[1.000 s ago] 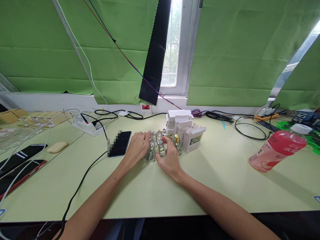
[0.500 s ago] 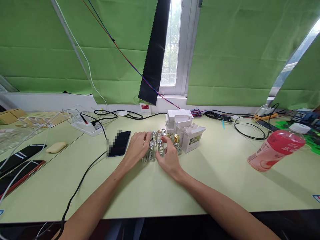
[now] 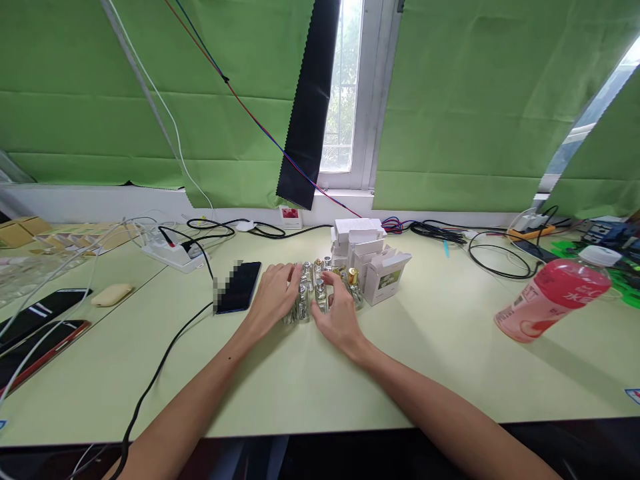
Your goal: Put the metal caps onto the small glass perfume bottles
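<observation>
Several small clear glass bottles (image 3: 303,303) with silver or gold caps stand upright, packed close together on the table. From the left, my left hand (image 3: 274,291) curls against the outer bottles; its fingertips are partly hidden behind them. My right hand (image 3: 342,317) comes in from the front right, thumb and index finger around one silver-capped glass bottle (image 3: 321,297). To the right of that hand stands a gold-capped bottle (image 3: 354,288), beside an opened white carton (image 3: 387,277) with a picture on its front.
More white cartons (image 3: 357,230) stand behind. A phone (image 3: 240,287) lies left of my hands, near a black cable (image 3: 170,350) and a power strip (image 3: 177,257). A pink drink bottle (image 3: 553,300) stands on the right. More phones (image 3: 45,307) lie far left.
</observation>
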`<move>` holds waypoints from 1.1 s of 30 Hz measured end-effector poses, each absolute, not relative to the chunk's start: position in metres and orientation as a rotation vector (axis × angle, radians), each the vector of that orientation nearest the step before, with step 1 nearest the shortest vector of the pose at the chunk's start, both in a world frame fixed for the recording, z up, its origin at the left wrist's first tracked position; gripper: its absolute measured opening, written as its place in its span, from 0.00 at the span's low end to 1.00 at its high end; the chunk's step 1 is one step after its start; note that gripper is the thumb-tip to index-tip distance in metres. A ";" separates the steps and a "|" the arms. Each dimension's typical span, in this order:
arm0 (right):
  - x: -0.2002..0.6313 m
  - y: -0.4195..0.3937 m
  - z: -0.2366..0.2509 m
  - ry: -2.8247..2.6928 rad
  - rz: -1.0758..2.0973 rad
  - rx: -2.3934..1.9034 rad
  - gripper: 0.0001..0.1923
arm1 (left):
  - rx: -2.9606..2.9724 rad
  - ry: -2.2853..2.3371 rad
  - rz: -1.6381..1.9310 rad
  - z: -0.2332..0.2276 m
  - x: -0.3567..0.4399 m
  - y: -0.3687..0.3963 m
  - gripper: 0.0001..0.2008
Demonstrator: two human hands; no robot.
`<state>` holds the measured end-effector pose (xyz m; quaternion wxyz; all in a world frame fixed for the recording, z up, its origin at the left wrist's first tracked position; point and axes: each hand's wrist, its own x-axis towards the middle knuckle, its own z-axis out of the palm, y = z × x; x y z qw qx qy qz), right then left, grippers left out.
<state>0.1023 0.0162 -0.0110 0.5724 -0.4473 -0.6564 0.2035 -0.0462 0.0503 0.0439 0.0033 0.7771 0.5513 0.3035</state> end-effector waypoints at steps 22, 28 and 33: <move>0.103 0.019 -0.015 -1.554 0.451 -1.027 0.30 | 2.361 1.820 0.922 0.046 -0.043 0.048 0.19; 0.103 0.020 -0.017 -1.559 0.447 -1.024 0.30 | 2.353 1.823 0.912 0.044 -0.045 0.049 0.17; 0.103 0.019 -0.016 -1.560 0.458 -1.023 0.30 | 2.349 1.826 0.908 0.043 -0.044 0.049 0.17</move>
